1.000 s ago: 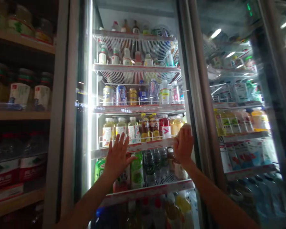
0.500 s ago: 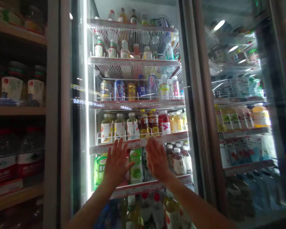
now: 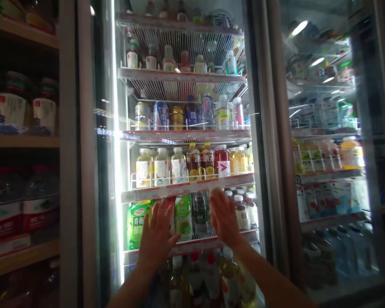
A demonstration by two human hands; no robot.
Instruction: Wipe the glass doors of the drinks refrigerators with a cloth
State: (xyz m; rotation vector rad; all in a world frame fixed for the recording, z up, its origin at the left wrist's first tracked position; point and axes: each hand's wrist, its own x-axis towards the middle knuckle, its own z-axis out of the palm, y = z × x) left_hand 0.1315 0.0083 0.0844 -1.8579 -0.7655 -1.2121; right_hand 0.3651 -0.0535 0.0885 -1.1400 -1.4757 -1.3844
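Note:
My left hand [image 3: 156, 233] is raised, fingers spread and palm turned toward the fridge, and it holds nothing. Behind it are a green pouch [image 3: 137, 229] with white lettering and, just right of it, a second green pouch [image 3: 183, 216]. My right hand [image 3: 225, 217] is up at about the same height, its fingers smeared by motion. A pale blur shows at its fingertips, and I cannot make out whether it is something held. Near that hand stand a dark clear-topped bottle [image 3: 200, 211] and white-capped bottles [image 3: 241, 211]. Whether either hand touches glass is unclear.
A tall lit drinks fridge [image 3: 186, 136] fills the middle, its shelves lined with bottles and cans. A metal door frame [image 3: 277, 141] runs up its right side, with another stocked fridge [image 3: 327, 171] beyond. Wooden shelves [image 3: 22, 141] with bottles stand at left.
My right hand has moved to the right, away from the left one. My left hand has lowered slightly. The whole view has shifted a little.

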